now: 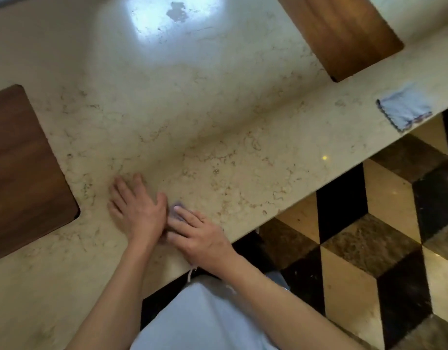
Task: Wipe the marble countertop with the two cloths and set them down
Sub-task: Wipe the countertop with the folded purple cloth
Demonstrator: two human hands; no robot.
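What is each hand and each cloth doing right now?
Left hand: flat on the beige marble countertop, fingers spread.
Right hand: pressing the small purple-grey cloth, mostly hidden.
Light blue cloth with dark stitched edge: lying flat at the counter's edge, untouched.
Two brown wooden boards: lying flat.

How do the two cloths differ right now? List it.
The blue cloth lies spread flat and untouched at the counter's front edge, far to the right; the purplish cloth is mostly hidden under the right hand, beside the left hand. The blue cloth shows a dark stitched border; the purplish cloth's edge cannot be seen. Both rest on the marble countertop.
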